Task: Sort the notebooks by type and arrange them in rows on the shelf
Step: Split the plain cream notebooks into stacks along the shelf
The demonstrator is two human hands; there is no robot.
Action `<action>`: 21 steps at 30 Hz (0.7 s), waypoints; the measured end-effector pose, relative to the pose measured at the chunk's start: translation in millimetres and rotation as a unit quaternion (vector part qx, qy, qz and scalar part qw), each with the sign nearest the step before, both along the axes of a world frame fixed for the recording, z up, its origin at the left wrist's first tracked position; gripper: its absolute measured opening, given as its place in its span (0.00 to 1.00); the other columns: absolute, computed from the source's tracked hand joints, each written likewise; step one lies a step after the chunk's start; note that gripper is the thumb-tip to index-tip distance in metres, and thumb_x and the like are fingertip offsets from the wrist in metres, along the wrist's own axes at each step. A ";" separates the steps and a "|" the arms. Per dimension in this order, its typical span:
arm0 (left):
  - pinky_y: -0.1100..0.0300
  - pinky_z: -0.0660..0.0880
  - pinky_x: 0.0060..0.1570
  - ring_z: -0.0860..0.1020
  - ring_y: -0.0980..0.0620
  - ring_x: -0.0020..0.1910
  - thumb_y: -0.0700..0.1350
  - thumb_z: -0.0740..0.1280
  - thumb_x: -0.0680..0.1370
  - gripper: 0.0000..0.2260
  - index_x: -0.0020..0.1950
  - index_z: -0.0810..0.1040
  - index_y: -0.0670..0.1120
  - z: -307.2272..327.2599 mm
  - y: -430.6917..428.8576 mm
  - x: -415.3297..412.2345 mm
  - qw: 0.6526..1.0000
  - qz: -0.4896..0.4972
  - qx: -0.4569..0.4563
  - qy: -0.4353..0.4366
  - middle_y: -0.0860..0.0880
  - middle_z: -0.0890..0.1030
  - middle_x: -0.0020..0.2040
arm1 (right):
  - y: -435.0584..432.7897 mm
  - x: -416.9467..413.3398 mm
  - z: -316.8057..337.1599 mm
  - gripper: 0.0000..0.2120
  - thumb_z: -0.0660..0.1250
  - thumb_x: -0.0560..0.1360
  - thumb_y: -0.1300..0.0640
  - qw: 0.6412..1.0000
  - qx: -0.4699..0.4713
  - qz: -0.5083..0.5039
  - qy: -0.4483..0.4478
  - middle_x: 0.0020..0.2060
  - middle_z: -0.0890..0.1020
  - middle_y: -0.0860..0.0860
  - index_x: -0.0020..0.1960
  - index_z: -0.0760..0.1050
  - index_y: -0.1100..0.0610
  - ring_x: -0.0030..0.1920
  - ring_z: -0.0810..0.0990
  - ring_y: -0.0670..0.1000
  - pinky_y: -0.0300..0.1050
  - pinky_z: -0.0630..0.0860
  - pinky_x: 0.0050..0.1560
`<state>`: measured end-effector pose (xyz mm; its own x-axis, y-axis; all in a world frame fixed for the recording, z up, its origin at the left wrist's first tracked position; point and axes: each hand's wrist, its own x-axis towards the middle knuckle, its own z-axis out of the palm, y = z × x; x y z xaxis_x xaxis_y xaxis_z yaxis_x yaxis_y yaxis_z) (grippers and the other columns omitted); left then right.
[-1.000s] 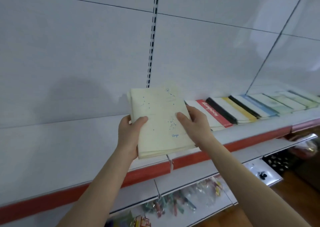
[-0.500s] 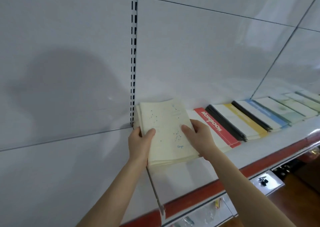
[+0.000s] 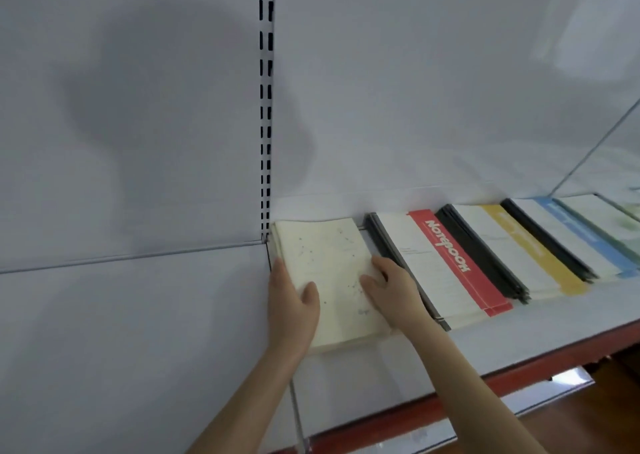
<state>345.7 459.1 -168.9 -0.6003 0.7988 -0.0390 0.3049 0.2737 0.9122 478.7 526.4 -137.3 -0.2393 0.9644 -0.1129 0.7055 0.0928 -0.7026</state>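
A stack of cream notebooks (image 3: 329,263) with small dotted constellation marks lies on the white shelf (image 3: 398,360), its far end against the back wall beside the slotted upright. My left hand (image 3: 291,308) grips the stack's left edge, thumb on the top cover. My right hand (image 3: 391,291) holds the right edge, fingers curled on the cover. To the right lie overlapping rows: a red-striped notebook stack (image 3: 446,263), a yellow-striped stack (image 3: 530,252) and a blue-striped stack (image 3: 581,232).
The slotted upright (image 3: 266,107) runs up the white back wall. A clear divider (image 3: 298,415) stands at the stack's front left. The shelf has a red front edge (image 3: 519,374). Pale green notebooks (image 3: 623,218) continue at far right. Wooden floor shows below.
Both hands have pushed the cream stack farther back and down onto the shelf, next to the red-striped stack. The view has moved closer and leftward.
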 end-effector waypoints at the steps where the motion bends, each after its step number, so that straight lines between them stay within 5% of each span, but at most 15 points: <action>1: 0.47 0.64 0.66 0.67 0.42 0.67 0.39 0.63 0.75 0.24 0.70 0.62 0.36 -0.4 0.9 2.9 1.000 -0.002 -0.001 0.007 0.38 0.68 0.67 | 2.1 1.3 -0.6 0.21 0.62 0.78 0.58 1.000 0.001 0.002 -0.003 0.63 0.74 0.55 0.69 0.65 0.62 0.63 0.71 0.54 0.38 0.65 0.58; 5: 0.50 0.67 0.64 0.69 0.45 0.64 0.39 0.63 0.75 0.22 0.69 0.65 0.40 0.6 3.3 8.7 1.000 0.002 0.010 0.017 0.42 0.71 0.65 | 4.5 7.8 -1.3 0.23 0.61 0.78 0.57 1.000 0.001 0.013 -0.027 0.67 0.71 0.55 0.71 0.63 0.62 0.67 0.69 0.54 0.41 0.63 0.63; 11: 0.64 0.65 0.47 0.73 0.46 0.56 0.42 0.63 0.77 0.15 0.62 0.69 0.41 6.1 -4.4 1.8 0.997 -0.028 0.001 0.072 0.44 0.75 0.57 | 4.1 9.9 0.2 0.17 0.59 0.79 0.58 0.997 0.018 0.043 -0.061 0.61 0.75 0.58 0.64 0.67 0.66 0.61 0.72 0.57 0.42 0.65 0.55; 14: 0.64 0.65 0.48 0.72 0.48 0.58 0.45 0.62 0.78 0.15 0.64 0.68 0.41 12.4 -17.7 -3.8 0.993 -0.057 -0.002 0.104 0.44 0.74 0.59 | 6.4 9.8 -0.3 0.15 0.58 0.80 0.58 0.995 0.016 0.059 -0.085 0.58 0.75 0.59 0.62 0.68 0.66 0.60 0.73 0.58 0.44 0.67 0.53; 17: 0.66 0.58 0.63 0.62 0.49 0.70 0.47 0.57 0.80 0.22 0.72 0.60 0.40 28.7 -41.9 -14.6 0.969 -0.094 -0.002 0.228 0.44 0.63 0.72 | 10.0 4.7 1.2 0.06 0.57 0.79 0.59 0.981 0.051 0.095 -0.161 0.48 0.73 0.57 0.45 0.71 0.60 0.51 0.73 0.58 0.43 0.63 0.43; 21: 0.68 0.41 0.66 0.48 0.54 0.75 0.55 0.50 0.81 0.26 0.76 0.49 0.47 63.1 -91.1 -38.3 0.912 -0.128 -0.044 0.387 0.49 0.51 0.77 | 9.1 -26.8 36.3 0.19 0.57 0.79 0.51 0.942 0.161 0.134 -0.262 0.62 0.71 0.59 0.64 0.68 0.62 0.64 0.67 0.61 0.53 0.66 0.63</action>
